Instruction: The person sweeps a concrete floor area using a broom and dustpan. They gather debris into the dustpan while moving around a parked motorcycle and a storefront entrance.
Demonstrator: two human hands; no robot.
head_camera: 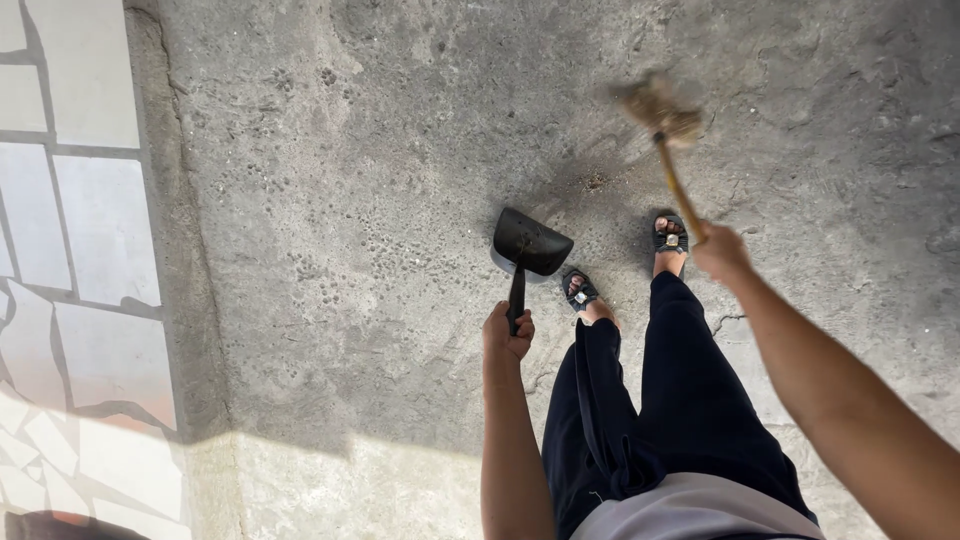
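The head of the broom [660,108] is smeared by motion blur, so its bristles cannot be made out, and the right hand [722,250] hides the end of its stick. The left hand [508,332] covers the grip of the black dustpan [530,243], whose inside faces away. Both forearms and the dark trousers [660,400] are cut off by the bottom edge.

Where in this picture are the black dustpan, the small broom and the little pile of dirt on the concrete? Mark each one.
Black dustpan [531,243], head view: middle of the pan's scoop.
Small broom [678,186], head view: on its wooden handle.
Pile of dirt [597,181], head view: the brown specks on the floor.
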